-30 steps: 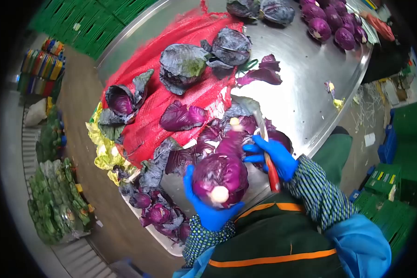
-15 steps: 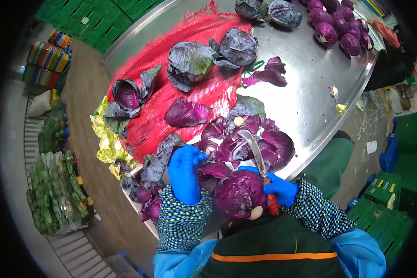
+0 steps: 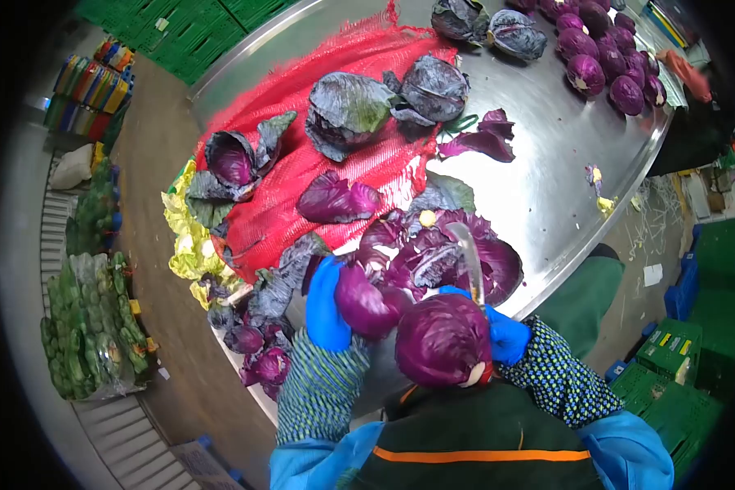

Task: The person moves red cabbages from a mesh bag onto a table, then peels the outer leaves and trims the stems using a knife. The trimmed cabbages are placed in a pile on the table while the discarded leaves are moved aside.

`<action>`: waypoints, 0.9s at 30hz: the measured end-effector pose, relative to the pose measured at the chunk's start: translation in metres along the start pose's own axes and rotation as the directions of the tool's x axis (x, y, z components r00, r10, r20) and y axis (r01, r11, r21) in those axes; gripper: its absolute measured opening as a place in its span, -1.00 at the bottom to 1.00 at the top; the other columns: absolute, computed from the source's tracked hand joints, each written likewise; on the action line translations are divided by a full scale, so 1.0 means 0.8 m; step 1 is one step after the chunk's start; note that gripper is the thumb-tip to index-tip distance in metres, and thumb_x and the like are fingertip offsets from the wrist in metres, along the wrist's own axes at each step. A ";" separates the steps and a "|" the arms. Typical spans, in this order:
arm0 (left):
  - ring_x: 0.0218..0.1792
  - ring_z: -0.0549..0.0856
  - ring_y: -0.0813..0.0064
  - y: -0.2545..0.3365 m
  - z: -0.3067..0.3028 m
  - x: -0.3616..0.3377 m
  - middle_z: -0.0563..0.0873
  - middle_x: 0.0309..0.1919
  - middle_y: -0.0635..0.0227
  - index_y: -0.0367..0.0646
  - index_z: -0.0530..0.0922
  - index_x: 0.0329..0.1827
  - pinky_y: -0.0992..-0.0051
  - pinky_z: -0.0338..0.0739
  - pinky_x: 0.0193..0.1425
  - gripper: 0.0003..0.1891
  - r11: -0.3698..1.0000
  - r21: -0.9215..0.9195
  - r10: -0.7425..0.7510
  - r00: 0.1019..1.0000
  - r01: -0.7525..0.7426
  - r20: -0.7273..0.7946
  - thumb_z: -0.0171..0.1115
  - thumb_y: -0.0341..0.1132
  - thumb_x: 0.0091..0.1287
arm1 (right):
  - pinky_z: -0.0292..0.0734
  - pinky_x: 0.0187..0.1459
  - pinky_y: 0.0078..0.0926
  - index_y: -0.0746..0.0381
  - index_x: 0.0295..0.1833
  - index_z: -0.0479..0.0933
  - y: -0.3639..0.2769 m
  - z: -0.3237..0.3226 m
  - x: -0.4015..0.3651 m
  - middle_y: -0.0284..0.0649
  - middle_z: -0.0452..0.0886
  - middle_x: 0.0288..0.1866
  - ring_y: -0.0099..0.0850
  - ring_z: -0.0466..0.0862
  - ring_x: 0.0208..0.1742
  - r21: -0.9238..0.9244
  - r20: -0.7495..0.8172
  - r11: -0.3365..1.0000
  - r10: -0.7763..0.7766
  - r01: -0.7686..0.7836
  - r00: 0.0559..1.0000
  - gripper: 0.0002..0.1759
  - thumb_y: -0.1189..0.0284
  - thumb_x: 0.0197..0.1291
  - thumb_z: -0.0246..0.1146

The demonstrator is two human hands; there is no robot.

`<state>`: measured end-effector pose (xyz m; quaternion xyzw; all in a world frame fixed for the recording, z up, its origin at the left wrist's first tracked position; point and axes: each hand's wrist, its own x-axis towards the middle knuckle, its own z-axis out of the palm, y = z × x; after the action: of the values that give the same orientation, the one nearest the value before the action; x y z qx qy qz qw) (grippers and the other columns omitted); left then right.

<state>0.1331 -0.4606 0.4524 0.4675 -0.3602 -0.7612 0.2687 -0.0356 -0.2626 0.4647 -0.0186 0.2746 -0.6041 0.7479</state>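
My left hand, in a blue glove, is closed on a loose purple cabbage leaf at the left of a red cabbage head. Behind that head, on its right side, my right hand holds a knife with its curved blade pointing up and away; most of the handle is hidden. The cabbage head rests against my right hand, its pale stem end turned toward my body. Beyond both hands lies a pile of loose purple leaves.
A metal table carries a red net with dark cabbages on it. Peeled purple cabbages sit at the far right. Yellow leaves lie along the left edge. Green crates stand at the right.
My left hand now has a purple leaf in it, away from the cabbage head. The head has shifted slightly right and up, and the knife stands more upright.
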 end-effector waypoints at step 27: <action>0.35 0.22 -0.03 0.135 0.168 0.319 0.21 0.34 -0.13 -0.38 0.09 0.38 0.19 0.16 0.40 0.05 0.490 0.821 0.655 0.746 -0.294 -0.124 0.48 0.04 -0.06 | 0.51 -0.29 -0.65 0.17 0.38 0.20 -0.180 -0.021 0.068 -0.13 0.44 0.25 -0.28 0.49 0.21 -0.148 -0.397 0.896 -0.441 0.418 0.805 -0.42 0.34 0.25 0.10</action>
<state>-0.0878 -0.6752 0.4472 0.5652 -0.6935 -0.3084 0.3232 -0.1650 -0.3463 0.4809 0.0303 0.4337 -0.7396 0.5137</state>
